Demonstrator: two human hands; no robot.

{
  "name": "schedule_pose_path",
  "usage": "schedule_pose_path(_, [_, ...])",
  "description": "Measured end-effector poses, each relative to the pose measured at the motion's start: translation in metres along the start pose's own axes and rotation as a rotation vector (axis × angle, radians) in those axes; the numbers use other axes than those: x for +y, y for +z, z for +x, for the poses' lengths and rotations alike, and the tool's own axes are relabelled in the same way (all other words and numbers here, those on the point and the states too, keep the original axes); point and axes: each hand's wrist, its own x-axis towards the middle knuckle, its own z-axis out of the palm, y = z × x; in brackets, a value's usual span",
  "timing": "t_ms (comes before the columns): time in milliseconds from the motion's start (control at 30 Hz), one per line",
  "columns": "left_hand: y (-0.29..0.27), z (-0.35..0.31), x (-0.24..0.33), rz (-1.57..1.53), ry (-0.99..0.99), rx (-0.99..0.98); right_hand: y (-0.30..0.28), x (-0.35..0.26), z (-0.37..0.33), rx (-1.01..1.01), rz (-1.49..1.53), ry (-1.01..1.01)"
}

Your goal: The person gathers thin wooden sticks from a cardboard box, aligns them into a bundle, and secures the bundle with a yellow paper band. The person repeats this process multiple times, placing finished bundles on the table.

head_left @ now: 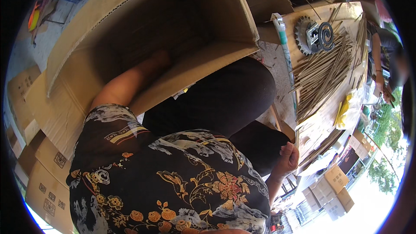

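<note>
Brown cardboard first: a big box (pixel 203 66) sits wide open at 11 o'clock, its inside mostly in shadow. The left hand (pixel 161 59) is down in there, between 10 and 11, and the fingers get lost in the dark, so I can't tell if they're spread, pressed together or pinching something. The right hand (pixel 287 159) is out at 4 o'clock, fingers curled in, just beside a dark trouser leg (pixel 260 146) (whether it's pinching the cloth, honestly can't tell). Over at 2 o'clock a toothed gear (pixel 302 36) and a black coil (pixel 326 35) rest on a wooden board (pixel 347 10), with loads of thin sticks (pixel 325 76) heaped on it between 2 and 3. Another person's arm (pixel 378 60) shows beyond those. More cartons (pixel 47 180) are stacked at 8 o'clock.
</note>
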Motion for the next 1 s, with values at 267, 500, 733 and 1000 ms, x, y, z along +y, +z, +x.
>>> schedule_pose_path(267, [0.019, 0.018, -0.021, -0.16, 0.062, 0.039, 0.001, -0.005, -0.002, -0.04, 0.03, 0.021])
schedule_pose_path(500, [0.037, 0.043, -0.03, -0.331, -0.009, 0.009, 0.0, -0.001, -0.004, -0.038, 0.046, 0.022])
schedule_pose_path(733, [-0.002, 0.009, -0.013, -0.198, 0.097, 0.003, 0.001, -0.008, -0.008, -0.014, 0.05, 0.026])
schedule_pose_path(1000, [-0.028, -0.018, -0.012, -0.16, 0.135, 0.148, -0.006, 0.002, -0.021, 0.007, 0.067, -0.007])
